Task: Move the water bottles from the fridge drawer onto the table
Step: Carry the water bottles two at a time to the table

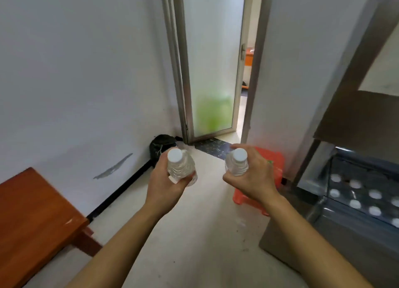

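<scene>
Water bottles, one gripped upright in the left hand (166, 179) and one in the right hand (251, 175), are mid-carry from the open fridge drawer (356, 192); next, likely a turn left toward the wooden table (32, 218).

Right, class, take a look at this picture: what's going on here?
A person carries two clear, white-capped water bottles upright above the floor: the left bottle in the left hand, the right bottle in the right hand. To the right, the open fridge drawer holds more white-capped bottles. The wooden table sits at the lower left; neither carried bottle is on it yet.
</scene>
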A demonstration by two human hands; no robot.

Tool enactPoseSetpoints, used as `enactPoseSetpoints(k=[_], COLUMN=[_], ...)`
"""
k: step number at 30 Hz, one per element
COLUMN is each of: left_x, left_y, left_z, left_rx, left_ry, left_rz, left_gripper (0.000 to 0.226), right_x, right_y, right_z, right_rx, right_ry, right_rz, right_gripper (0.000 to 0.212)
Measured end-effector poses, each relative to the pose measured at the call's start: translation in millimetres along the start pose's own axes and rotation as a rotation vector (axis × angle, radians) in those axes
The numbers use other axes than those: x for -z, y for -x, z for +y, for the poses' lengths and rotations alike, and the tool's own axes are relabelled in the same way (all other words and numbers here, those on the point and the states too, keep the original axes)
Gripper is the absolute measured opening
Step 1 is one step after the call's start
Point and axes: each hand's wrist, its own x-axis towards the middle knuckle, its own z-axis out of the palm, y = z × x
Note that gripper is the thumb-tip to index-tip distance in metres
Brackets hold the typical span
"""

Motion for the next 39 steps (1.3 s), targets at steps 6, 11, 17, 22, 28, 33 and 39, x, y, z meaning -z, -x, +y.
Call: enactPoseSetpoints(k=[6,11,17,22,28,33,39], left_x=[176.9,292.4,383.5,447.8,529.1,590.3,674.0], left_y=[19.6,35.3,49.9,34.6,24.5,33.3,44.0], left_z=[-62.3,-105.0,-161.0,-200.8,-243.9,-270.4,-333.4], left_rx=[0.099,0.175,0.377,0.451,0.531,0.571,0.579], left_ry=[-0.075,-0.142,-0.225,-0.313,-0.375,-0.407,-0.380], left_rz=[0.147,0.354,0.548,0.687,0.838,0.913,0.925], left_gripper=[0.071,0.069,0.076,0.076,0.071,0.068,0.076], right_x=[-143.5,-247.7,-368.5,-465.5,-563.4,-627.0,-704.3], right_y=[-4.7,-16.8,-22.2,-38.7,-52.1,-34.9,1.1], right_z=[-133.5,-233.6,-313.3,-377.8,-457.6,-509.5,-565.6], right_rx=[0.158,0.372,0.522,0.584,0.618,0.639,0.631], right_ry=[-0.100,-0.176,-0.239,-0.372,-0.523,-0.552,-0.550], right_rz=[-0.222,-0.399,-0.632,-0.757,-0.920,-1.012,-1.057], right_gripper=[0.067,0.066,0.070,0.069,0.067,0.070,0.067])
